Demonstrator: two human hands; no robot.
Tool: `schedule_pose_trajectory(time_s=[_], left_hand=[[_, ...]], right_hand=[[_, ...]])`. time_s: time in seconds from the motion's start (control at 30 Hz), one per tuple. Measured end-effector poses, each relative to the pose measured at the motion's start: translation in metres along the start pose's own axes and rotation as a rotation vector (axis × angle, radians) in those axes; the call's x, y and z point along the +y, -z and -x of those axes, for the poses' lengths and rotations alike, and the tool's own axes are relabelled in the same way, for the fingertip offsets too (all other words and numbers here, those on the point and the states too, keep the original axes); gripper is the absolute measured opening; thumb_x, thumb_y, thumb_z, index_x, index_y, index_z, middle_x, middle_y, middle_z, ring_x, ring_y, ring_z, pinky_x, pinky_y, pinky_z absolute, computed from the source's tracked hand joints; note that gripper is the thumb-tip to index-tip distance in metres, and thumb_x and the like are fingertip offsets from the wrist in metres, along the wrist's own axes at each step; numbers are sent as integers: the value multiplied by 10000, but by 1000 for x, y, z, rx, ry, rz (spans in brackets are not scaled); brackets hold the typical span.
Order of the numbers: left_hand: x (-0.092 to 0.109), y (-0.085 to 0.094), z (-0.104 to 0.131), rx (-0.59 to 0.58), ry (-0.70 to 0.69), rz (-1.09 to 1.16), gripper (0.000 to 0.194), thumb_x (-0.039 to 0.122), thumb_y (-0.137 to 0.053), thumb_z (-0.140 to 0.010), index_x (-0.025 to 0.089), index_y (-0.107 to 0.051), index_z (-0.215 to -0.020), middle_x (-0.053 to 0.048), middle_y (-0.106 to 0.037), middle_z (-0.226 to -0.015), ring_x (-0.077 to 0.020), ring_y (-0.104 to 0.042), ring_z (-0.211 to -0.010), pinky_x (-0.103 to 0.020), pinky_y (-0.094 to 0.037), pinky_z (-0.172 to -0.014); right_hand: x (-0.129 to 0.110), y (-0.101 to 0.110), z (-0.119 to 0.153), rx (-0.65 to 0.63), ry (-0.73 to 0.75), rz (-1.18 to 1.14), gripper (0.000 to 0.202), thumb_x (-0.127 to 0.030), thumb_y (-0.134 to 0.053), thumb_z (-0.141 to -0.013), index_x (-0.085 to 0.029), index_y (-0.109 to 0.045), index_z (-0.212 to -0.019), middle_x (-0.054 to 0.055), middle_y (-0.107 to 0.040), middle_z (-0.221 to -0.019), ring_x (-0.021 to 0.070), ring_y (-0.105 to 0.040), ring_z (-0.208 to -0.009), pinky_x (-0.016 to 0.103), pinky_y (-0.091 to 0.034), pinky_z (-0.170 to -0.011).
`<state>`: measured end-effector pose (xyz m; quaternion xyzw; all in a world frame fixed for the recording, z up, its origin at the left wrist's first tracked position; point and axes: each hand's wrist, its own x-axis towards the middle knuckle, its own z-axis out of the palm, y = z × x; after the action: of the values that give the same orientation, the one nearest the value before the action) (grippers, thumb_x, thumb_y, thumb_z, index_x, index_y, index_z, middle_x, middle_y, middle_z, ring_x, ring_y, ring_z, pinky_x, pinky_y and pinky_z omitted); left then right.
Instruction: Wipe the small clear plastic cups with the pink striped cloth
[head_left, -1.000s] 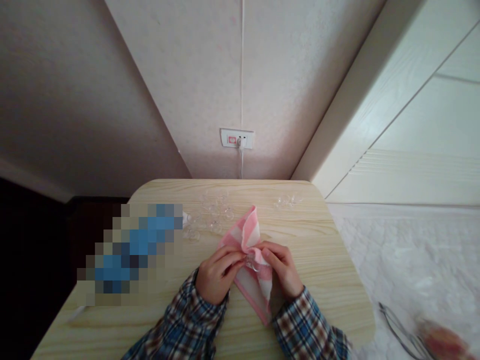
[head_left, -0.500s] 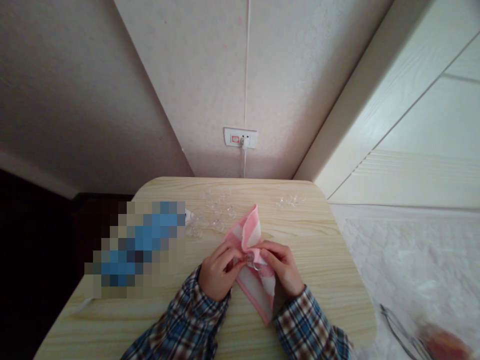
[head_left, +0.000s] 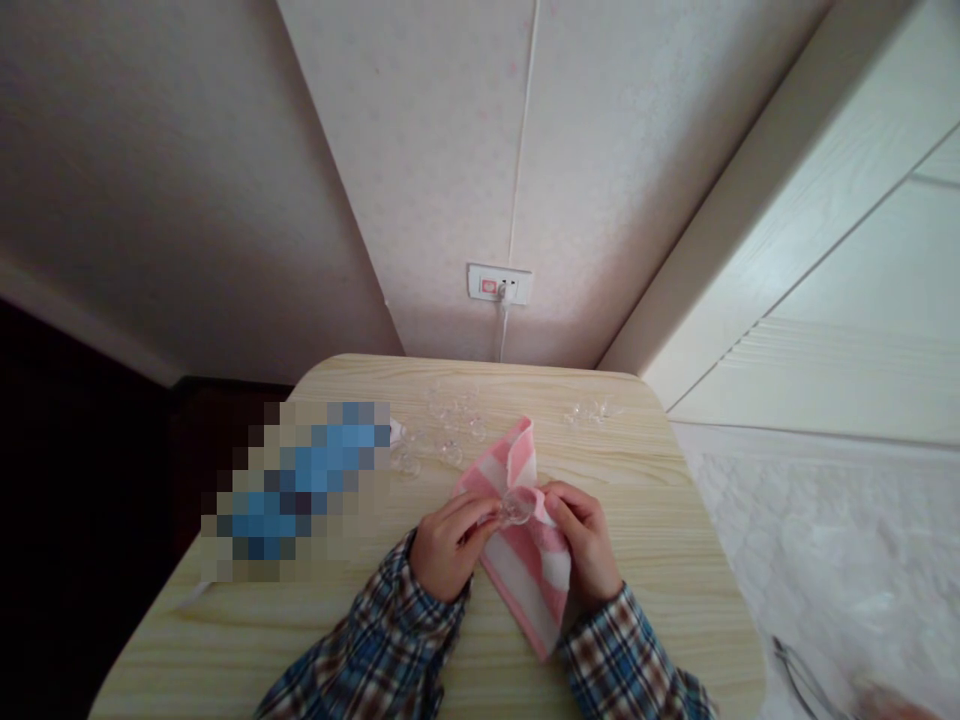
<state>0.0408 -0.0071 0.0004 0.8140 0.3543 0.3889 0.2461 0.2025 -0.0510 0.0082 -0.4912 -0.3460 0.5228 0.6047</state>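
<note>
Between my two hands is a small clear, transparent piece (head_left: 517, 506), with a rounded outline. My left hand (head_left: 448, 540) pinches it from the left, fingertips closed on its edge. A pink and white striped cloth (head_left: 529, 570) lies under and around it, one corner pointing up toward the wall. My right hand (head_left: 581, 530) is closed on the cloth by the piece's right side. Several similar clear pieces (head_left: 450, 420) lie on the table behind the cloth, and a few more clear bits (head_left: 592, 412) are farther right.
The pale wooden table (head_left: 637, 640) stands against a wall with a socket (head_left: 499, 284) and a plugged-in white cable. A blurred-out blue item (head_left: 307, 480) lies on the left. Right of the table is a white quilted surface (head_left: 817, 540) with a dark cord.
The view has shifted a little. The clear piece now shows more fully between my fingers, less covered by the cloth. Both hands keep their hold.
</note>
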Motion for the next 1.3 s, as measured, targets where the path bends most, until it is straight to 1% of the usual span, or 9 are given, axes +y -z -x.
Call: schedule_pose_trajectory(time_s=[0.2, 0.33, 0.5, 0.63, 0.87, 0.97, 1.13, 1.23, 1.3], left_hand=[[-4, 0, 0, 29, 1, 16, 100, 188, -564, -743, 164, -622, -820, -41, -666, -759, -128, -623, -689, -203, -505, -626], [-3, 1, -1, 21, 23, 38, 93, 201, -593, -724, 159, -626, -800, -40, -662, -748, -120, -607, -654, -198, -492, -595], [2, 1, -3, -38, 54, 13, 87, 242, -608, -713, 160, -617, -740, -6, -636, -675, -71, -507, -482, -173, -429, -483], [5, 2, -5, -55, 45, -8, 99, 260, -588, -727, 163, -603, -722, 3, -618, -650, -64, -481, -467, -167, -406, -473], [2, -1, -3, -50, 40, -30, 128, 277, -576, -742, 159, -556, -695, 24, -533, -589, -60, -407, -439, -177, -353, -448], [1, -1, -2, -45, 43, -35, 112, 262, -580, -739, 162, -551, -699, 20, -546, -612, -65, -420, -456, -179, -363, -460], [1, -2, 0, -52, 44, -42, 59, 224, -572, -743, 175, -585, -774, 0, -620, -705, -84, -513, -525, -189, -433, -527], [-1, -1, 1, -51, 31, -20, 118, 197, -566, -746, 176, -600, -856, -21, -658, -805, -115, -595, -670, -201, -478, -620], [-2, -1, 1, -57, 23, -1, 175, 181, -557, -751, 176, -598, -920, -35, -664, -885, -132, -612, -788, -210, -488, -698]], right_hand=[[-3, 0, -1, 34, -10, -64, 124, -238, -539, -762, -171, -634, -721, -10, -577, -670, 113, -483, -629, 213, -356, -584], [-5, -1, -1, 30, -1, -37, 137, -245, -534, -763, -162, -632, -713, -4, -578, -668, 114, -482, -625, 213, -356, -579], [-4, -2, -1, 28, -9, -33, 150, -264, -536, -756, -158, -637, -721, 8, -593, -678, 125, -500, -633, 225, -378, -584], [-3, -2, -1, 26, -8, -29, 160, -278, -539, -752, -158, -644, -734, 17, -617, -707, 134, -522, -650, 236, -399, -603], [1, -3, 0, -37, 22, 36, 151, -264, -546, -751, -164, -659, -756, 28, -623, -730, 147, -536, -700, 252, -407, -652], [-1, -3, 0, -57, 15, 30, 149, -259, -547, -752, -165, -660, -771, 34, -627, -757, 153, -542, -719, 258, -409, -665], [-4, -3, 0, -60, 30, 26, 141, -248, -546, -754, -168, -659, -783, 38, -636, -781, 161, -544, -750, 268, -400, -697], [-3, -2, 0, -56, 28, 25, 131, -233, -548, -756, -176, -661, -786, 32, -635, -788, 154, -542, -759, 259, -396, -700], [0, -1, 0, -42, 29, 14, 123, -225, -557, -751, -184, -664, -795, 28, -637, -798, 152, -541, -767, 258, -397, -709]])
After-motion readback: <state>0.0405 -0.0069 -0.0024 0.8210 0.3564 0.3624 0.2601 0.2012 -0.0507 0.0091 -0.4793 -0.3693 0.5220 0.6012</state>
